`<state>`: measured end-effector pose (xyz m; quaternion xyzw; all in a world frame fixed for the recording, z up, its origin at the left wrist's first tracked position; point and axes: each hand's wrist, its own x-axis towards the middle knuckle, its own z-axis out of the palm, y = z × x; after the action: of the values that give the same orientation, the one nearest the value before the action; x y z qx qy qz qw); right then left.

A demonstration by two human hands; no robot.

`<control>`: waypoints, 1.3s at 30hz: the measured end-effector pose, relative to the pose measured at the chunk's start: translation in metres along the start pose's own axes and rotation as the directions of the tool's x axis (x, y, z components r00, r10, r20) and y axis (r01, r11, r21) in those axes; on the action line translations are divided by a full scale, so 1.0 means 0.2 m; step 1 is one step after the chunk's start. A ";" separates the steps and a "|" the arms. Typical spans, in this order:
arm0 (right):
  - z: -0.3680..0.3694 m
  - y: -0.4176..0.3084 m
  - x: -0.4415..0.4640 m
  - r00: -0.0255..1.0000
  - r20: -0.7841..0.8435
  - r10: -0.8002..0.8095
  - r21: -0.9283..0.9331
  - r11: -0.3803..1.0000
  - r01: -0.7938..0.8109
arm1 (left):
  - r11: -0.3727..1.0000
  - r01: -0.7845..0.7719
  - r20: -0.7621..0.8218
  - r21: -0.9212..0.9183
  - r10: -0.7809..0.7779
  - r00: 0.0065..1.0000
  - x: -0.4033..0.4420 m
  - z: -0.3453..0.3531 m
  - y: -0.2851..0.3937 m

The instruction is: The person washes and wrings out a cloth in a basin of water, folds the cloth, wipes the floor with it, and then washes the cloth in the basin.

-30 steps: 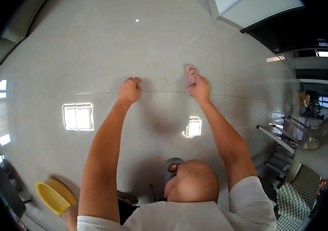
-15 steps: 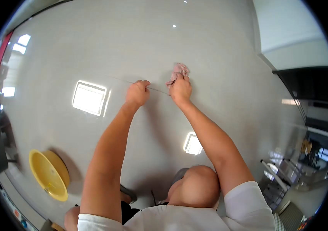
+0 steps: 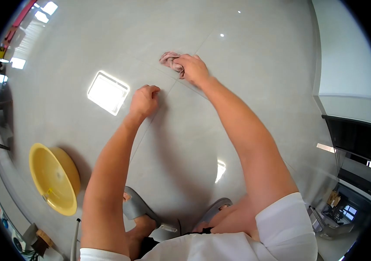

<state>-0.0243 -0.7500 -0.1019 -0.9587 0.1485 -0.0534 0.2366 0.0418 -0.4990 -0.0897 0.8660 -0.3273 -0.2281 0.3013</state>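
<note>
My right hand (image 3: 195,70) is closed on a crumpled pinkish cloth (image 3: 170,59), which it presses against the glossy grey tiled floor (image 3: 246,78). The cloth sticks out to the left of the fingers, just above a crossing of tile joints. Lower and further left, my left hand (image 3: 144,101) hovers at or just over the floor with its fingers curled in. Nothing shows in that hand, and it is apart from the cloth.
A yellow basin (image 3: 76,174) stands on the floor at the lower left. My feet in grey slippers (image 3: 137,204) are below my arms. A white panel (image 3: 346,56) and a dark low unit (image 3: 350,135) line the right side. Bright light reflections (image 3: 108,92) lie on the tiles.
My right hand has swept the cloth up and to the left across the floor. My left hand has shifted slightly left. The head view has turned, and both slippers now show.
</note>
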 end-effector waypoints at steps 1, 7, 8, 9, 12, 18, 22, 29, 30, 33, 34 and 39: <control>0.00 0.02 0.01 0.982 0.020 -0.190 0.017 0.982 0.189 | 0.999 -0.031 -0.004 0.027 0.032 0.999 0.00 -0.02 -0.03; -0.07 0.00 -0.18 0.932 0.264 -0.248 -0.067 0.959 0.274 | 0.992 -0.083 0.057 0.098 0.078 0.995 0.05 -0.09 -0.08; -0.04 0.01 -0.25 0.937 0.257 -0.235 -0.078 0.962 0.263 | 0.990 -0.100 0.063 0.095 0.094 0.994 0.06 -0.10 -0.05; -0.01 0.01 -0.33 0.950 0.191 -0.245 -0.055 0.964 0.260 | 0.991 -0.093 0.094 0.096 0.084 0.992 0.07 -0.12 0.00; -0.05 -0.11 -0.50 0.983 0.141 -0.120 -0.029 0.992 0.125 | 0.972 -0.210 0.058 0.108 0.204 0.977 0.08 -0.10 0.13; -0.13 -0.24 -0.74 0.985 -0.121 0.125 0.070 0.991 -0.117 | 0.862 -0.482 0.199 0.160 0.450 0.871 0.10 0.08 0.15; -0.05 -0.26 -0.85 0.933 -0.030 0.359 0.127 0.927 -0.353 | 0.893 -0.401 0.268 0.206 0.342 0.900 0.06 0.13 0.15; 0.09 -0.42 -0.77 0.764 0.073 0.641 0.413 0.678 -0.608 | 0.996 -0.078 0.364 0.050 0.055 0.930 0.03 0.14 0.21; 0.10 -0.44 -0.75 0.768 0.074 0.636 0.415 0.681 -0.603 | 0.974 0.136 0.425 -0.183 -0.047 0.904 0.02 0.12 0.24; 0.31 -0.40 -0.69 0.735 -0.014 0.678 0.630 0.577 -0.520 | 0.754 0.311 0.497 -0.578 0.024 0.868 0.07 0.22 -0.01; 0.35 -0.39 -0.67 0.766 0.025 0.643 0.587 0.610 -0.532 | 0.759 0.297 0.491 -0.579 0.034 0.871 0.07 0.16 -0.02; 0.29 -0.80 -0.65 0.849 0.082 0.522 0.661 0.609 -0.438 | 0.694 0.425 0.539 -0.581 -0.063 0.840 -0.19 -0.24 -0.14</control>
<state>-0.0965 -0.5502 -0.0822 -0.7319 0.3853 -0.0935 0.5542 0.0563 -0.4384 -0.0673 0.6461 -0.1618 -0.5775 0.4721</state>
